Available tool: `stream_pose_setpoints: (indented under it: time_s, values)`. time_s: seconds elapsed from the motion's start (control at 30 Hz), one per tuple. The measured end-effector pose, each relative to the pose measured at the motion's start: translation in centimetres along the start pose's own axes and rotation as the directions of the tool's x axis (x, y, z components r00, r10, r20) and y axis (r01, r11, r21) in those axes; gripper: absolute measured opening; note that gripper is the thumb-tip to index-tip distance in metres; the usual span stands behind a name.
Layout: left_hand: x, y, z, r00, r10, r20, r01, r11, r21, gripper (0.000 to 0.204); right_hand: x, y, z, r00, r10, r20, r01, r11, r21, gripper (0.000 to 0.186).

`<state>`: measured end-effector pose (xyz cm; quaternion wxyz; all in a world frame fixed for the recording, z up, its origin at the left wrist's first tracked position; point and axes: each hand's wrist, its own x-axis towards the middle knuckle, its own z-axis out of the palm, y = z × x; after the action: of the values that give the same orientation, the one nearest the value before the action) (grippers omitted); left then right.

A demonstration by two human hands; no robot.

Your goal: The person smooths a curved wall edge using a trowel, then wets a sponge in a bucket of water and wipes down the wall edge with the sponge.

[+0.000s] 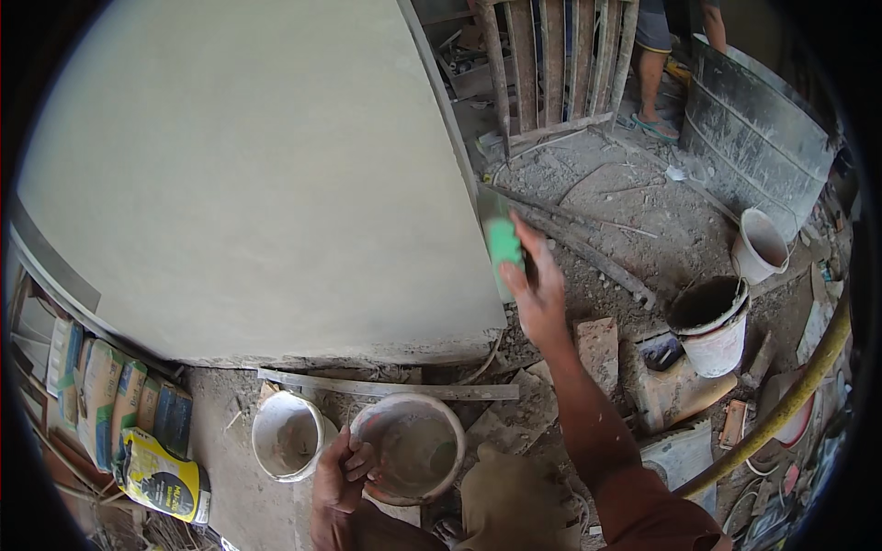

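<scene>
the right hand point(537, 289) is closed on a green float point(504, 253), pressing it to the right edge of the plastered wall point(248, 174). keeping the float flat and the pressure light would likely avoid gouging the corner. the left hand point(340, 473) curls over the near rim of a pan point(409, 447), left of centre. the plaster looks smooth, pale grey-green.

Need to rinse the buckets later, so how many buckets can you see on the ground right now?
4: a white bucket and a round bucket by the left hand, a dark-filled white bucket at right, and a white bucket behind it. Clutter may hide more.
</scene>
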<state>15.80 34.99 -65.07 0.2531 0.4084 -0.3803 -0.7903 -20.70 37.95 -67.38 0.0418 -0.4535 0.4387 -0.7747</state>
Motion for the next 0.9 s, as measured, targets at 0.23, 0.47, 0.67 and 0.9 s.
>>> stream_pose_setpoints:
  time_s: [0.23, 0.47, 0.67, 0.9]
  values:
    - [0.3, -0.3, 2.1, 1.000, -0.008, -0.016, 0.008, 1.000, -0.005, 0.034, -15.2, 3.1, -5.1, 0.947, 0.178, -0.269, -0.204, 0.976, -0.072, 0.051]
    - [-0.2, 1.7, 1.8, 0.997, 0.008, 0.079, -0.006, 1.000, -0.021, 0.032, -7.4, -3.0, 4.0, 0.496, 0.393, 0.774, -0.213, 0.919, -0.330, 0.052]
    - [0.0, 1.3, 4.5, 0.994, 0.016, 0.113, -0.014, 1.000, -0.018, 0.031, -13.1, 2.4, 11.2, 0.143, 0.427, 0.893, 0.565, 0.705, -0.428, 0.031]
    - [0.1, -0.5, 2.5, 0.993, 0.031, 0.112, -0.012, 0.986, -0.169, 0.039, -18.4, 5.2, 12.3, -0.018, 0.530, 0.848, 0.585, 0.694, -0.421, 0.031]
